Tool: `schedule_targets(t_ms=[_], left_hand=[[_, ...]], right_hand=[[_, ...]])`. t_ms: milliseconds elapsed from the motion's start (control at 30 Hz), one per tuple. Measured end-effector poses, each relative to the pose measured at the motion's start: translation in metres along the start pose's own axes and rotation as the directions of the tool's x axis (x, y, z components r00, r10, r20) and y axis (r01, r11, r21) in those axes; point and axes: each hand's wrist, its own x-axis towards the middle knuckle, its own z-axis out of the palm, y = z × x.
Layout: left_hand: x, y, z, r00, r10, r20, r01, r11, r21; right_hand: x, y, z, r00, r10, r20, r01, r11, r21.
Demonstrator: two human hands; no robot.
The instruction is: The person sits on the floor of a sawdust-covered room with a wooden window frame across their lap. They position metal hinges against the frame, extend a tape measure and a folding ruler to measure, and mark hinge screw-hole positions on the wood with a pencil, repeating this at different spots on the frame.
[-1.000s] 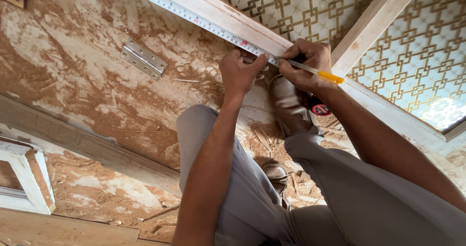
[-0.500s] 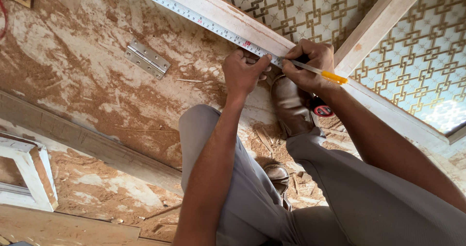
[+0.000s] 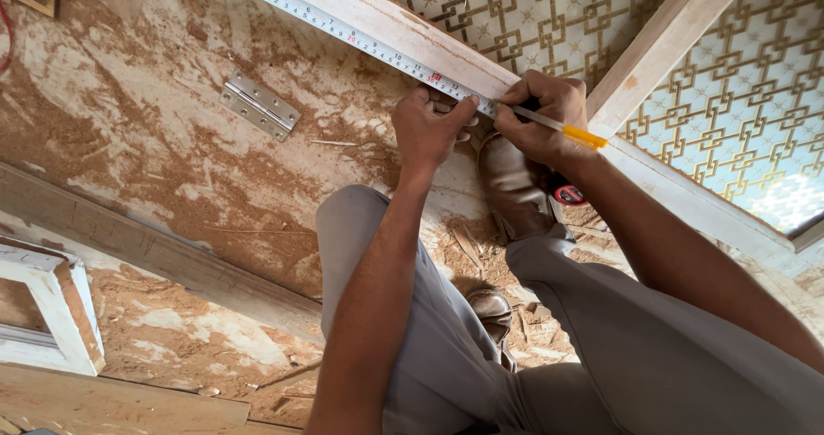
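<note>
A metal measuring tape (image 3: 343, 33) lies stretched along a pale wooden frame rail (image 3: 403, 24). My left hand (image 3: 429, 130) presses the tape down onto the rail with thumb and fingers. My right hand (image 3: 541, 119) holds a pencil with a yellow end (image 3: 566, 130), its tip at the tape's edge right beside my left thumb. The tape's case (image 3: 568, 196) lies on the floor under my right wrist. My brown shoe (image 3: 513, 190) rests just below both hands.
A steel hinge (image 3: 259, 104) lies on the sawdust-covered floor at the left. The rail frames patterned glass panels (image 3: 738, 100) with a cross bar (image 3: 661, 44). A white wooden frame piece (image 3: 51, 310) and a plank (image 3: 120, 405) sit at lower left.
Both hands stay at the same spot on the tape. The view has shifted slightly; nothing was picked up or let go.
</note>
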Motion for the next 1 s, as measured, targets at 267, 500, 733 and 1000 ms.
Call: schedule_targets(t_ms=[267, 500, 733, 1000], left_hand=[[-0.003, 0.002, 0.001, 1.000, -0.022, -0.020, 0.022, 1.000, 0.000], [-0.002, 0.001, 0.000, 0.999, -0.031, -0.007, 0.031, 0.999, -0.043], [-0.008, 0.010, -0.003, 0.999, -0.039, 0.020, 0.039, 0.998, 0.042], [-0.090, 0.011, -0.065, 0.964, 0.010, 0.267, -0.089, 0.954, 0.287]], right_hand=[[-0.007, -0.002, 0.007, 0.996, -0.006, -0.087, 0.005, 1.000, -0.014], [-0.005, 0.006, 0.005, 0.994, 0.087, -0.063, -0.079, 0.991, 0.110], [-0.035, -0.010, -0.042, 0.965, 0.230, -0.125, -0.136, 0.848, 0.513], [-0.105, -0.021, -0.055, 0.974, -0.200, 0.102, 0.223, 0.909, -0.351]])
